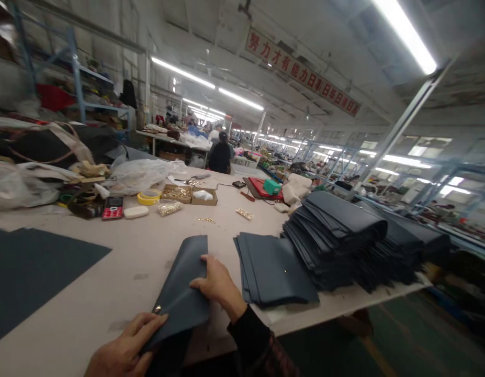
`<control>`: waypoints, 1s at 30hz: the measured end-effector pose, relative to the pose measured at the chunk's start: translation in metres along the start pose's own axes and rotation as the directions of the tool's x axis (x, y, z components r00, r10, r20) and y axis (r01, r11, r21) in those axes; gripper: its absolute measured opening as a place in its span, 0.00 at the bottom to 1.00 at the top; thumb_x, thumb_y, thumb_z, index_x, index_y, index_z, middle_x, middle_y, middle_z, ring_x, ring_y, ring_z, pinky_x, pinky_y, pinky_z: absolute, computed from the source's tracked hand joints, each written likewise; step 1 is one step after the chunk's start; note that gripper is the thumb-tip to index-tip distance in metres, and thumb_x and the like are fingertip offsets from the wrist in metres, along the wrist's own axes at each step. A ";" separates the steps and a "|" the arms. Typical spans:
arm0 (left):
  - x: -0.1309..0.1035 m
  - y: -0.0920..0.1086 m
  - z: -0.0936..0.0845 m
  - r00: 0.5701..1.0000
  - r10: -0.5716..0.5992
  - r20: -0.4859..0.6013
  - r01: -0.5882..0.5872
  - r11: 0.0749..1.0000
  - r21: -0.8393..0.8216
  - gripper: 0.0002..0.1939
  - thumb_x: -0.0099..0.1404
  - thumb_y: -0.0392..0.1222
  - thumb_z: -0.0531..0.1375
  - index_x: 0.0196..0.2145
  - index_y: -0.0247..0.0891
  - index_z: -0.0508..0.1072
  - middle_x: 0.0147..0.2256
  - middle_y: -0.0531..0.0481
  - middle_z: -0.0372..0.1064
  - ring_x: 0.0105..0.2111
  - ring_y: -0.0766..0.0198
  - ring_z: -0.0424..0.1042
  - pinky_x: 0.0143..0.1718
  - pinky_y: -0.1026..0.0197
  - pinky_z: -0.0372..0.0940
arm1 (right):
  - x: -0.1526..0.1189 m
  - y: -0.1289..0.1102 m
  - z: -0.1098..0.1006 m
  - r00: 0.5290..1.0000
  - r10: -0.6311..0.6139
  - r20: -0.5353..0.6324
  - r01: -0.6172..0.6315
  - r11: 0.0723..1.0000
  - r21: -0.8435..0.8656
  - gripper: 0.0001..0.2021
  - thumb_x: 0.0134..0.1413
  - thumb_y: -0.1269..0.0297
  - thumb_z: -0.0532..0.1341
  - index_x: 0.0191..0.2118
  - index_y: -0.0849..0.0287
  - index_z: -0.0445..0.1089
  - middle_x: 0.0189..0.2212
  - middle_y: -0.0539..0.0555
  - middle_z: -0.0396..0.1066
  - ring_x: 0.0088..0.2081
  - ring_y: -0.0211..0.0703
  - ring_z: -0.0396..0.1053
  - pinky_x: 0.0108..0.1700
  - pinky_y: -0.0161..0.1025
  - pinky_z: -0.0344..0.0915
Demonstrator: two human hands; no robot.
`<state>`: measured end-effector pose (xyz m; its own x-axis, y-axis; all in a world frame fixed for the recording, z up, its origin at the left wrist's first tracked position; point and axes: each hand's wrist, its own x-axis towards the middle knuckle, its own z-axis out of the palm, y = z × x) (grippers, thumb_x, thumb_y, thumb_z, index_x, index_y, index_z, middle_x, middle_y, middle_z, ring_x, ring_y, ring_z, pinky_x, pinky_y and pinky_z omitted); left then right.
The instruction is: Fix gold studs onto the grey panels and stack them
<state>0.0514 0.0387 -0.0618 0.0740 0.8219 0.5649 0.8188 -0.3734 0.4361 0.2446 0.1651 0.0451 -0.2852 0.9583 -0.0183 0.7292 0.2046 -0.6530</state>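
A dark blue-grey leather-like panel is bent over in front of me, with a small shiny metal stud near its lower left edge. My left hand pinches that lower corner between thumb and fingers, just below the stud. On the panel's right edge, higher up, my right hand grips with the thumb on top; its other fingers are partly hidden. Just right of it lies a low stack of similar panels, the top one bearing a tiny metal dot.
A tall pile of folded dark panels stands at the right. A flat dark sheet covers the left. Toward the back are small boxes of metal parts, yellow tape, a red phone and plastic bags. A person sits beyond.
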 end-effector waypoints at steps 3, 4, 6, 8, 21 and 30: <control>0.012 0.031 -0.004 0.997 -0.025 0.073 0.037 0.985 -0.169 0.19 0.64 0.42 0.58 0.53 0.53 0.70 0.48 0.56 0.71 0.41 0.64 0.76 0.38 0.69 0.70 | 0.008 0.021 -0.026 0.999 0.036 -0.007 -0.035 0.993 0.113 0.30 0.42 0.72 0.68 0.56 0.56 0.70 0.43 0.55 0.75 0.45 0.47 0.72 0.47 0.39 0.69; 0.015 0.041 -0.007 0.993 -0.078 0.093 0.098 0.969 -0.228 0.19 0.64 0.47 0.61 0.53 0.51 0.70 0.45 0.55 0.71 0.40 0.64 0.76 0.39 0.68 0.69 | 0.007 0.027 -0.041 0.999 0.043 -0.032 -0.039 0.993 0.109 0.28 0.43 0.72 0.67 0.55 0.55 0.70 0.41 0.54 0.75 0.42 0.44 0.73 0.44 0.37 0.69; 0.020 0.059 -0.016 0.964 -0.236 0.125 0.264 0.915 -0.304 0.22 0.64 0.55 0.61 0.53 0.46 0.69 0.35 0.55 0.70 0.31 0.64 0.73 0.34 0.65 0.67 | 0.000 0.039 -0.082 0.991 0.064 -0.118 -0.056 0.996 0.071 0.27 0.46 0.73 0.64 0.55 0.58 0.70 0.44 0.55 0.74 0.44 0.45 0.71 0.49 0.38 0.67; 0.023 0.070 -0.027 0.897 -0.367 0.247 0.436 0.822 -0.367 0.23 0.67 0.52 0.55 0.56 0.40 0.65 0.32 0.55 0.67 0.24 0.66 0.67 0.29 0.63 0.63 | -0.010 0.052 -0.133 0.970 0.122 -0.211 -0.123 0.992 0.011 0.26 0.48 0.72 0.62 0.57 0.64 0.69 0.47 0.61 0.72 0.49 0.51 0.69 0.53 0.45 0.63; 0.019 0.078 -0.044 0.854 -0.263 0.448 0.517 0.508 -0.688 0.34 0.73 0.43 0.45 0.70 0.34 0.33 0.45 0.44 0.68 0.31 0.66 0.65 0.40 0.58 0.64 | -0.056 0.067 -0.107 0.972 -0.221 -0.083 0.224 0.974 0.028 0.16 0.55 0.52 0.62 0.43 0.56 0.76 0.42 0.57 0.77 0.44 0.49 0.74 0.48 0.45 0.69; 0.012 0.064 -0.058 0.773 -0.157 0.615 0.631 0.290 -0.719 0.41 0.73 0.44 0.49 0.69 0.36 0.23 0.27 0.52 0.68 0.25 0.68 0.65 0.28 0.66 0.61 | -0.067 -0.012 0.014 0.605 -0.754 0.255 0.665 0.655 0.359 0.13 0.65 0.71 0.55 0.50 0.52 0.71 0.45 0.54 0.73 0.46 0.38 0.69 0.48 0.35 0.67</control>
<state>0.0713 -0.0008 0.0135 0.2784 0.9584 -0.0628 -0.1254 0.1011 0.9869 0.2457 0.0954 0.0435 -0.8810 0.3746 0.2889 0.0641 0.6996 -0.7117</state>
